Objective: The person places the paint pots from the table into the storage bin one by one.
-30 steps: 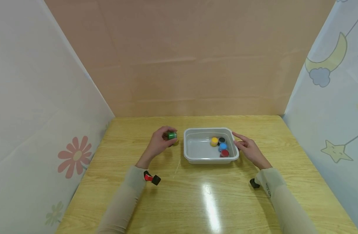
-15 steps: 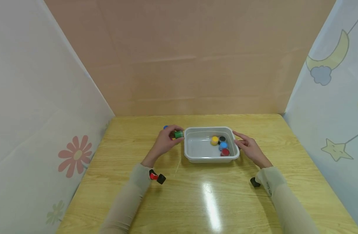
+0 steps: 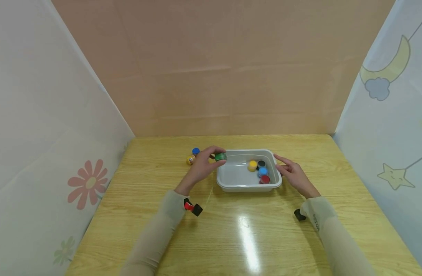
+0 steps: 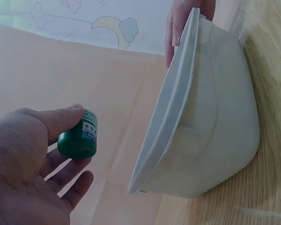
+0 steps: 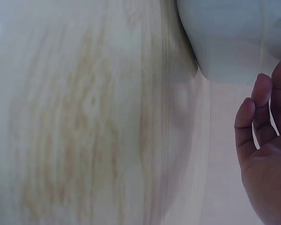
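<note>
My left hand (image 3: 205, 163) pinches a small green paint jar (image 4: 79, 138) between thumb and fingers, with a printed label facing the left wrist camera. In the head view the jar overlaps the left rim of a white plastic tub (image 3: 249, 189). At the tub's opposite end, my right hand (image 3: 294, 176) holds the rim. Its other fingers (image 5: 246, 117) curve loosely beside the outer wall. Inside the tub, toward the right, sit a yellow jar (image 3: 253, 165), a black jar (image 3: 261, 165), a blue jar (image 3: 262, 172) and a red jar (image 3: 264, 179).
Behind the left hand, a blue-lidded jar (image 3: 195, 151) and a yellow-orange jar (image 3: 190, 159) are on the wooden table (image 3: 211, 237). Patterned white panels (image 3: 90, 182) flank the table, and a plain tan sheet (image 3: 231, 88) stands at its back.
My left hand has carried the green paint jar rightward to the tub's left rim, uncovering the blue and yellow-orange jars behind it. The right hand stays at the tub's right rim.
</note>
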The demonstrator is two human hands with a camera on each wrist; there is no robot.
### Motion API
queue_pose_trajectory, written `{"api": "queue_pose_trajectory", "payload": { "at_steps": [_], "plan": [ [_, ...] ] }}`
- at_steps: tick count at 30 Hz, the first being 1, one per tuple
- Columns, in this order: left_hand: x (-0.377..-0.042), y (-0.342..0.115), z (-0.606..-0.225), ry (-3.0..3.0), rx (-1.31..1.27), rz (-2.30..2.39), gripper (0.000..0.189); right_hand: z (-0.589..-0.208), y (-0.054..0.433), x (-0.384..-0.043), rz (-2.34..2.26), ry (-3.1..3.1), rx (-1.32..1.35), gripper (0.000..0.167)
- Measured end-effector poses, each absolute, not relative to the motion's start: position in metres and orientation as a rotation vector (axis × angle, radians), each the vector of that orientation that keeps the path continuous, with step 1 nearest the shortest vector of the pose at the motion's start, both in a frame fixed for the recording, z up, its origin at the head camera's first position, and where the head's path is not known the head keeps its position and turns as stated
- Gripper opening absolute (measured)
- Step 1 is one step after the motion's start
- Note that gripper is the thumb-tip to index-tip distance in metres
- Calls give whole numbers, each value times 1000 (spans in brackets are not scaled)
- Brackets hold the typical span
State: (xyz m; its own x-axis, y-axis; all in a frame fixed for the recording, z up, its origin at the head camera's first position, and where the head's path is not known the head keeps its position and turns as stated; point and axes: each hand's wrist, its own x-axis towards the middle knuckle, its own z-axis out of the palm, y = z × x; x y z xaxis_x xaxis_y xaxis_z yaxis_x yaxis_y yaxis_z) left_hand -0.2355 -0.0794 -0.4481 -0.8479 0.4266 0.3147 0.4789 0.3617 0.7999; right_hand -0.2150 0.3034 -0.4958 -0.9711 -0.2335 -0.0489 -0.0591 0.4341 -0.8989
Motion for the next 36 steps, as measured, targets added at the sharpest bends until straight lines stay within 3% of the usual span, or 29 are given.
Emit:
{"api": "queue_pose_trajectory", "payload": {
  "at_steps": [20,36],
  "plan": [
    [-241,-52,-451,-2575,-842,-1581,32,-496,304,-217,-1537,2527,-243,58],
    [-245,-32,-457,-2658,-922,-1538,43,-497,306,-217,-1549,2523,-255,58]
  ]
}}
